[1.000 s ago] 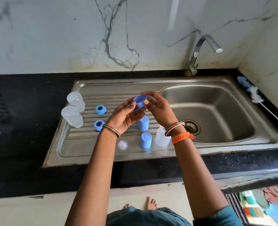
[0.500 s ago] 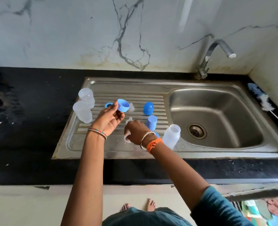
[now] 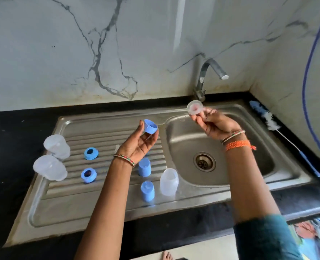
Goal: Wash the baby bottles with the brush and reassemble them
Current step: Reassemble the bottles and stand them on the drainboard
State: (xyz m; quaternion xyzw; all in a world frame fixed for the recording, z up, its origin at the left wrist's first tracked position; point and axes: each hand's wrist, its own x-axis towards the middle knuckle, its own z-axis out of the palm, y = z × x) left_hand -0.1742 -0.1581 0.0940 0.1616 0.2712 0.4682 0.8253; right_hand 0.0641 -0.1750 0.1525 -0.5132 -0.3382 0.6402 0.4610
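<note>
While both hands are raised above the steel sink (image 3: pixel 296 177), the parts are seen as follows:

Left hand: the left hand (image 3: pixel 138 145) is held palm up over the ribbed drainboard (image 3: pixel 106 139), and a blue screw ring (image 3: pixel 150 125) is pinched at its fingertips, thumb on one side and fingers on the other.

Right hand: the right hand (image 3: pixel 214 123) is held over the back edge of the basin, just in front of the tap (image 3: pixel 205 79); a clear silicone teat (image 3: pixel 194 107) is pinched between thumb and fingers, its round base turned toward the camera (a pinkish tint shows through the middle).

Bottles: one translucent bottle (image 3: pixel 169 182) is stood upright at the drainboard's right edge, beside the basin; two more translucent bottles (image 3: pixel 57 146) (image 3: pixel 50 167) are seen at the far left of the drainboard, close to each other (whether they touch cannot be told).

Blue caps: two blue caps (image 3: pixel 144 167) (image 3: pixel 147 190) are stood just left of the upright bottle, one behind the other.

Blue rings: two further blue rings (image 3: pixel 91 153) (image 3: pixel 88 175) are laid flat on the ribs, between the left-hand bottles and the left forearm.

Brush: the bottle brush (image 3: pixel 271 123) is laid on the black counter (image 3: pixel 11 132) to the right of the sink, bristles toward the wall, its blue handle toward the near edge, well apart from both hands.

Drain: the drain (image 3: pixel 204 161) is seen open in the basin floor.
</note>
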